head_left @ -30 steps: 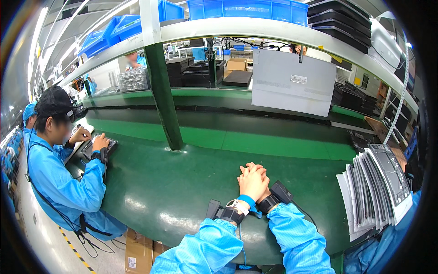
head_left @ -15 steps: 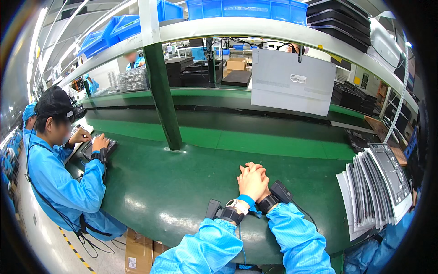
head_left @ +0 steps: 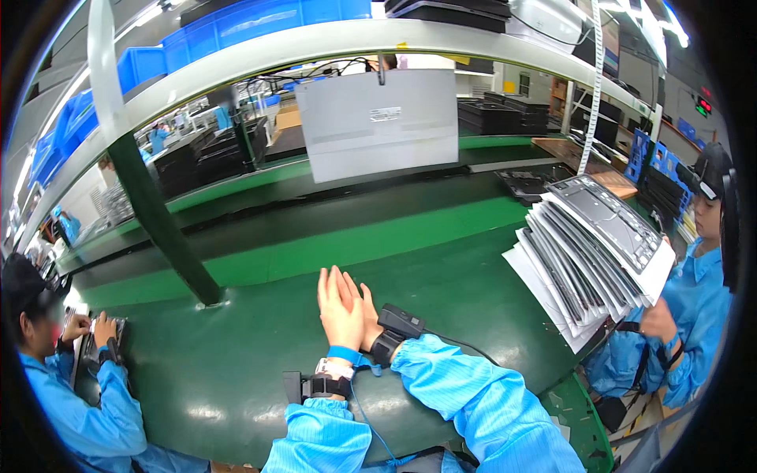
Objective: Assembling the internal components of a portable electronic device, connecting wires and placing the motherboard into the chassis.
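Observation:
My left hand (head_left: 339, 315) and my right hand (head_left: 368, 318) rest against each other above the green work table (head_left: 260, 347). Their fingers stretch out straight and point away from me. No object shows in either hand; the space between the palms is hidden. Dark straps with small black boxes circle both wrists, and a blue wristband (head_left: 344, 354) with a thin cord is on the left one. The nearest thing to the hands is the bare table mat. To the right leans a tall stack of flat dark panels interleaved with white sheets (head_left: 591, 260).
A grey board (head_left: 382, 126) hangs from the shelf rail ahead. At the left a green post (head_left: 162, 221) rises from the table. Co-workers in blue sit at the left (head_left: 79, 410) and the right (head_left: 702, 315). Blue bins (head_left: 260, 35) line the overhead shelf.
My fingers were folded over each other and are now straight, hands side by side. The view has swung right, so the panel stack and the right-hand co-worker show more fully.

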Action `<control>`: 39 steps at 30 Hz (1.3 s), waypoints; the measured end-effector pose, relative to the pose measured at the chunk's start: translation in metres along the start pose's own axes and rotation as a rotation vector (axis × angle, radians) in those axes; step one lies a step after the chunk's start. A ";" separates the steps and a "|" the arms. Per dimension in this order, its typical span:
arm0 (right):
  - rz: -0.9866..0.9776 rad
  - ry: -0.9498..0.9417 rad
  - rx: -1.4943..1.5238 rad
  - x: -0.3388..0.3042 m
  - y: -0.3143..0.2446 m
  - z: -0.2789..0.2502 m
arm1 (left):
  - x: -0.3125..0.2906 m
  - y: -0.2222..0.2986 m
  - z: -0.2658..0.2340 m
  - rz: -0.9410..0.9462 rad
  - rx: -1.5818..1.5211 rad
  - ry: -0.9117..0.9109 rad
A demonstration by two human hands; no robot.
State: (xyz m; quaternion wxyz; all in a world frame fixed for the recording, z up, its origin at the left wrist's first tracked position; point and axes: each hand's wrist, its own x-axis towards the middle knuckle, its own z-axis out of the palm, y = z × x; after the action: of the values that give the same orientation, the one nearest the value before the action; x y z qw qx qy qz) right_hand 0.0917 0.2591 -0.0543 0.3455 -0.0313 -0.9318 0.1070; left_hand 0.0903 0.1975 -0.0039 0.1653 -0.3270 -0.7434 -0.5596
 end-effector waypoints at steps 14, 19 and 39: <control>0.147 0.051 -0.046 0.025 0.049 -0.034 | 0.019 -0.021 0.003 -0.096 0.101 -0.015; 0.244 0.050 -0.029 0.026 0.080 -0.043 | 0.019 -0.013 0.007 -0.143 0.038 -0.051; 0.258 -0.111 -0.053 0.030 0.069 -0.053 | 0.016 -0.016 0.009 -0.223 -0.083 -0.081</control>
State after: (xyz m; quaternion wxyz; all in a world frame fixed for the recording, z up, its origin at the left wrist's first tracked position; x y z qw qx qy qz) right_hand 0.1023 0.3400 -0.0115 0.2760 -0.1538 -0.9402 0.1276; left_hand 0.0687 0.2084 -0.0084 0.0582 -0.2714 -0.7573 -0.5911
